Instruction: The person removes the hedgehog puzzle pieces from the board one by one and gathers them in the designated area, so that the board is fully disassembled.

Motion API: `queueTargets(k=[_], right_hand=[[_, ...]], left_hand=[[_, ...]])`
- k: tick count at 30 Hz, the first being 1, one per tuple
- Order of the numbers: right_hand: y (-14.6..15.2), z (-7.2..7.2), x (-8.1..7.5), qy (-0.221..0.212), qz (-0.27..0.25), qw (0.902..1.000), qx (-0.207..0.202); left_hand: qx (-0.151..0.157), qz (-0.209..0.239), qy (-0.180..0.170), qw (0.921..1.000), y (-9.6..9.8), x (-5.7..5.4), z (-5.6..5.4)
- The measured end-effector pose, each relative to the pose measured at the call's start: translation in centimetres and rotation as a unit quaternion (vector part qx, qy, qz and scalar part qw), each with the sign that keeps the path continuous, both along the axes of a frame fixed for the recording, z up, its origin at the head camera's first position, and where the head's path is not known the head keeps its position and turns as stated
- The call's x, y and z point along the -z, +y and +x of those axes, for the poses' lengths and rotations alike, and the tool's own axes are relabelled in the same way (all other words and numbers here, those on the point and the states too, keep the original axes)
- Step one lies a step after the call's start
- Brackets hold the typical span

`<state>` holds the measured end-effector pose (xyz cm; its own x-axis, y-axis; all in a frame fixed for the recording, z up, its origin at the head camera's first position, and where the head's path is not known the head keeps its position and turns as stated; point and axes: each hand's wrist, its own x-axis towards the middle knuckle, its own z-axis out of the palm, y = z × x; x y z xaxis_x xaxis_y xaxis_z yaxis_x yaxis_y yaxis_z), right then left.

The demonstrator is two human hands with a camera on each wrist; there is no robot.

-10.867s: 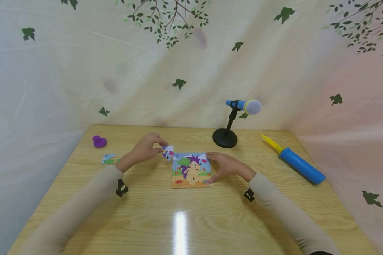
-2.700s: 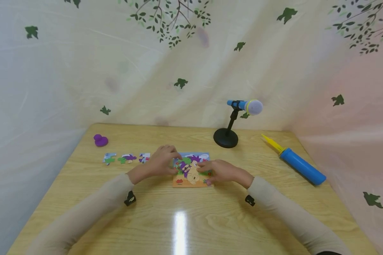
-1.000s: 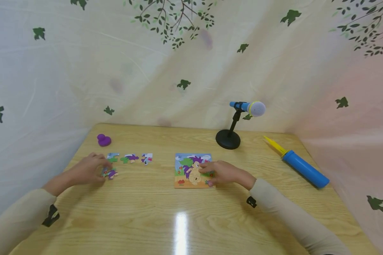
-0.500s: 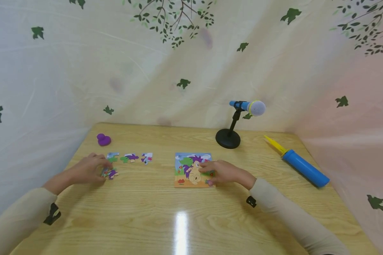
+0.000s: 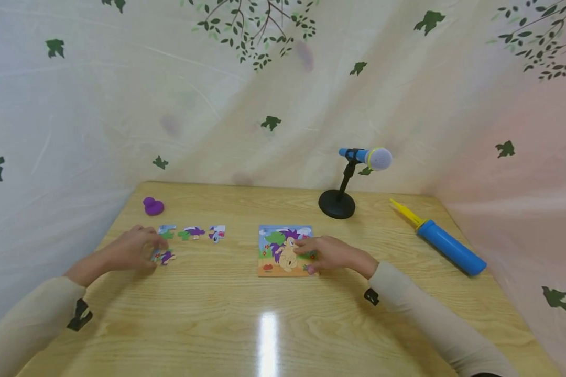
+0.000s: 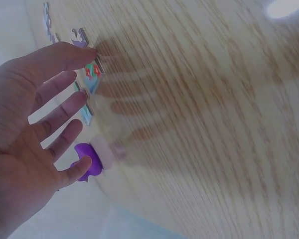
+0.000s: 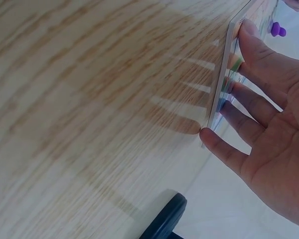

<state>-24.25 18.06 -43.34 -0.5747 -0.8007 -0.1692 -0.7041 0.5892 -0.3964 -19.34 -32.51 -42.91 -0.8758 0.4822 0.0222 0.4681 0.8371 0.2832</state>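
In the head view my left hand [image 5: 131,250] is at the left of the table, thumb and index finger pinching a small jigsaw piece [image 5: 165,257] with purple and a red flower on it. Its other fingers spread apart in the left wrist view. Behind it lie three more pieces in a row: a blue-green piece [image 5: 167,231], a purple-green piece [image 5: 192,233] and a purple-white piece [image 5: 217,233]. My right hand [image 5: 336,255] rests its fingertips on the right side of a square hedgehog puzzle board [image 5: 275,264]; its thumb touches the lower right corner.
A purple knob-like object [image 5: 153,207] sits at the back left. Behind the board stands a toy microphone [image 5: 363,157] on a black round base [image 5: 336,204]. To the right lies a blue hand pump [image 5: 450,247] with a yellow nozzle. A leaf-printed curtain hangs behind the table.
Since the oldest frame the row of pieces has grown to three. The left hand has moved from the board to the far left with another piece. Over the last second both hands stay almost still.
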Motion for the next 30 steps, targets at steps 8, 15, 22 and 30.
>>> queueTargets(k=[8,15,22,30], right_hand=[[0.1,-0.1,0.1,-0.011,-0.005,0.9999,0.009],[0.1,-0.2,0.1,-0.026,-0.008,0.9995,0.019],[0.2,-0.4,0.0,-0.033,-0.014,0.9991,0.024],[0.4,-0.7,-0.1,-0.037,-0.006,0.9985,0.040]], left_hand=[[0.018,0.024,0.053,0.9981,2.3,0.1,-0.4],[0.052,0.061,0.021,0.9965,7.8,-0.1,-1.4],[0.097,0.075,0.002,0.9925,14.3,-0.3,-3.1],[0.139,0.079,-0.010,0.9870,21.2,-0.2,-4.5]])
